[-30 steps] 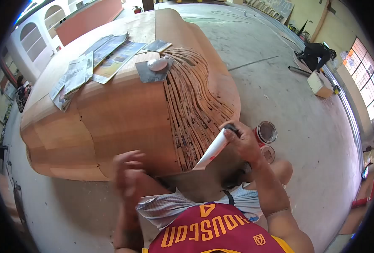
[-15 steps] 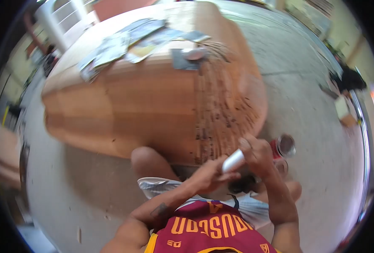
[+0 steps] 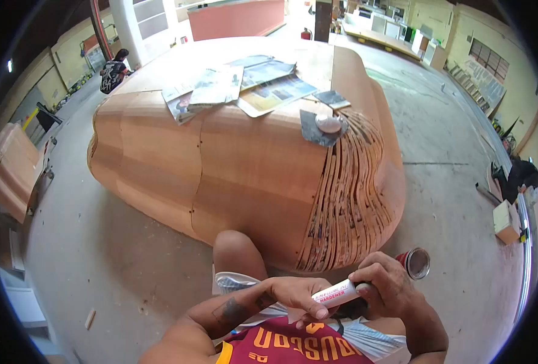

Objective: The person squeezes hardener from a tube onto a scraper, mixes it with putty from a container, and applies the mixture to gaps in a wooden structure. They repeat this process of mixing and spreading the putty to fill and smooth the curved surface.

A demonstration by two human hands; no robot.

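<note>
A white tube (image 3: 334, 294) with red lettering reading HARDENER lies between my two hands, over my lap. My left hand (image 3: 302, 298) is closed around its lower left end, thumb on top. At its right end the fingers of my right hand (image 3: 385, 284) are pinched round the dark tip. Just beyond stands the large wooden form (image 3: 250, 176), its right end made of many thin slats with dark gaps. On its top edge a pale lump (image 3: 328, 123) sits on a dark sheet (image 3: 310, 134).
Newspapers (image 3: 217, 85) cover part of the form's top. An open red can (image 3: 416, 264) stands on the floor at the right. A person (image 3: 112, 71) crouches at the far left. A box (image 3: 507, 222) lies at the right; another wooden form (image 3: 17, 173) stands left.
The view has shifted, so the form sits lower and farther right, and the crouching person shows fully. The tube has turned nearer to level, its lettering now readable, still in both hands.
</note>
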